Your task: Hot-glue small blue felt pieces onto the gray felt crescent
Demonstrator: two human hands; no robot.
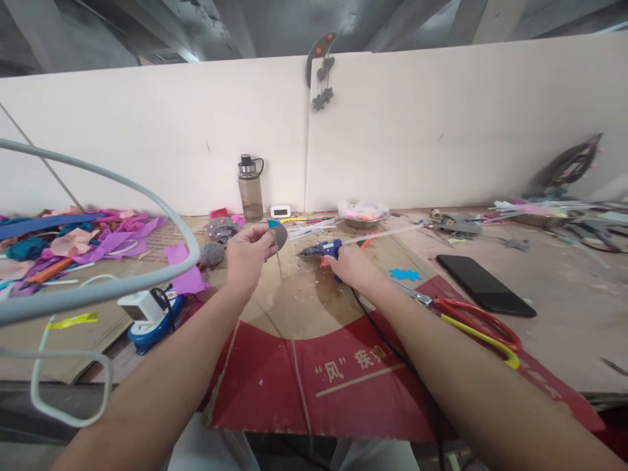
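My left hand (248,256) pinches a small rounded grey piece (280,237) with a patch of blue at its top edge. A thin cord (279,263) hangs down from it. My right hand (354,263) is wrapped round a blue hot glue gun (321,249), its nozzle pointing left toward the grey piece but apart from it. A clear glue stick (387,233) sticks out of the gun's back. Below both hands lies the brown and red cardboard (275,373), spotted with glue. A blue felt cutout (405,275) rests right of my right hand.
Red and yellow scissors (471,324) and a black phone (485,284) lie on the right. Coloured felt scraps (98,239) and a blue power strip (156,325) are at left. A pale hose (161,203) arches across the left. A bottle (250,193) stands by the white partition.
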